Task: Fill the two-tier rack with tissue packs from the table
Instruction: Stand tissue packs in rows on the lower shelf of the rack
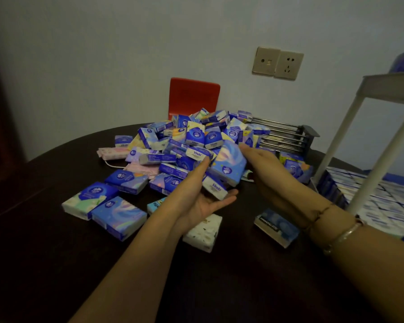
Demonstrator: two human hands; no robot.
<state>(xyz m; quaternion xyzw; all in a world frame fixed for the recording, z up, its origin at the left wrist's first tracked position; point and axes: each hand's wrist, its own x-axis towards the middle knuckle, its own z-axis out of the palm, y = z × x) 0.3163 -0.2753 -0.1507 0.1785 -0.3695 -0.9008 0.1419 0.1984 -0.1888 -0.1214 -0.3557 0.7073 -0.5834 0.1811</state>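
A blue tissue pack with a pastel swirl [229,165] is pressed between both hands above the dark round table [56,264], tilted, with a smaller white-ended pack marked Vinda [216,188] lying under it on the upturned palm. The left hand [203,194] is open and cupped palm-up, its thumb against the swirl pack's left edge; the right hand [264,166] closes on the pack's right side, fingers over the top edge. Just behind them rises a loose heap of tissue packs [196,138], mostly blue and white, some pink and yellow. Nearer the camera, single packs lie flat and apart on the table: a green-and-blue pair [103,206] at the left, a white speckled pack [203,231] under the left wrist, a dark blue one [276,226] under the right forearm. The two-tier rack [371,127] stands at the right edge on white posts, its lower tier lined with rows of packs [383,197]. A metal wire rack [287,136] sits behind the heap, and a red chair back [194,96] stands against the wall below a wall socket [278,62].
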